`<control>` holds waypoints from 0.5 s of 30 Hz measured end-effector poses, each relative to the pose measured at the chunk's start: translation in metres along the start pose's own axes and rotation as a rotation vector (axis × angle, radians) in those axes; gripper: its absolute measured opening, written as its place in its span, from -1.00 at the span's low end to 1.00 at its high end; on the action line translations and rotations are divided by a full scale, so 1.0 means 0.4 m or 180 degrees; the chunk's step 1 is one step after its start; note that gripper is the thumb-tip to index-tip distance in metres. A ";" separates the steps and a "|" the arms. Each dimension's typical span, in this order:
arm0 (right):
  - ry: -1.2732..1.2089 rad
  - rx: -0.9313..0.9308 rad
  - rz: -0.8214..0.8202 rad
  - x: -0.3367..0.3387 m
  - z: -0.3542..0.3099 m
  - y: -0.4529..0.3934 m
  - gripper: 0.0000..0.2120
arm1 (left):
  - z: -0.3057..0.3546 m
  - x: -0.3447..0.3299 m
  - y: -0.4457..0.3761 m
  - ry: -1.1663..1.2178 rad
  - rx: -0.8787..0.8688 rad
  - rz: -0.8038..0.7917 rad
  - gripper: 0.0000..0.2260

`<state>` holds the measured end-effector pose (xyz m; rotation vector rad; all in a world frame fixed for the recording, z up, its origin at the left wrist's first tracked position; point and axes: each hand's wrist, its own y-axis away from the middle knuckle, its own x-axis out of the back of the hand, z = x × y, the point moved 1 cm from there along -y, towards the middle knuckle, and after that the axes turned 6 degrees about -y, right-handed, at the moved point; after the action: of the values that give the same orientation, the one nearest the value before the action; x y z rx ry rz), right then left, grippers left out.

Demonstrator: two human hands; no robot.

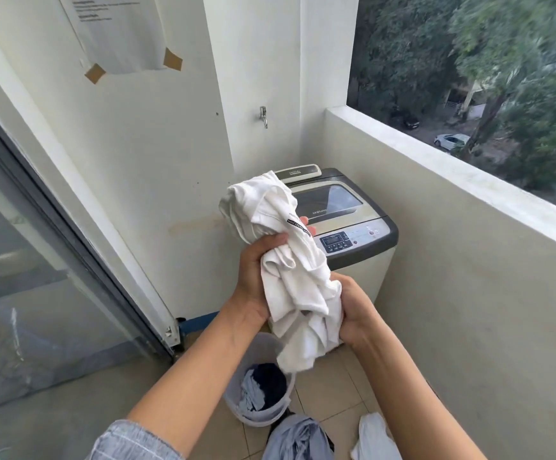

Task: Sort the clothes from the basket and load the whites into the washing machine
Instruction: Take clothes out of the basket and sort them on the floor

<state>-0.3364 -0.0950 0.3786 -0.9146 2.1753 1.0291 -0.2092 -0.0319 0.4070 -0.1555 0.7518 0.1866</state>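
Currently both of my hands hold one bundle of white clothes [291, 270] in the air, in front of the washing machine [352, 227]. My left hand [256, 277] grips the bundle's left side about halfway up, fingers curled around the cloth. My right hand [356, 313] clamps the lower right part, fingers wrapped into the folds. The bundle is crumpled and roughly upright; its top bulges over the machine's left rear corner as seen from the head camera, and its bottom end hangs free below my hands. A narrow black strip with small print crosses the cloth near the top; I cannot read the print.

Washing machine: top-loader, lid [329, 202] closed, control panel on the near edge. It stands in the corner formed by the white wall and the balcony parapet [469, 207].

Nearer to me than the machine, on the tiled floor: a round pale basket [263, 416] holding dark navy and light blue clothes. Nearer still, at the lower frame edge, a blue-grey garment [299, 436], and just to its right a white garment [376, 436], both partly cut off.

Left of the machine: a glass sliding door [37, 260]. Above the machine: a wall tap [263, 116], and farther up-left a taped paper notice [120, 31].
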 end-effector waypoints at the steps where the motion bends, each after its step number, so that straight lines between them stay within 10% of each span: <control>1: -0.0617 0.0270 -0.0069 0.013 0.001 0.000 -0.79 | -0.022 -0.009 0.003 0.0128 0.0011 -0.0006 -0.52; 15: -0.1417 0.1305 -0.0463 0.001 -0.015 -0.004 -0.34 | -0.110 -0.034 -0.005 0.0248 0.0654 0.0863 -0.49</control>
<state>-0.3367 -0.1009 0.3810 -0.5758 1.8158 0.6095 -0.2476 -0.0446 0.3849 0.1364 0.8636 0.3606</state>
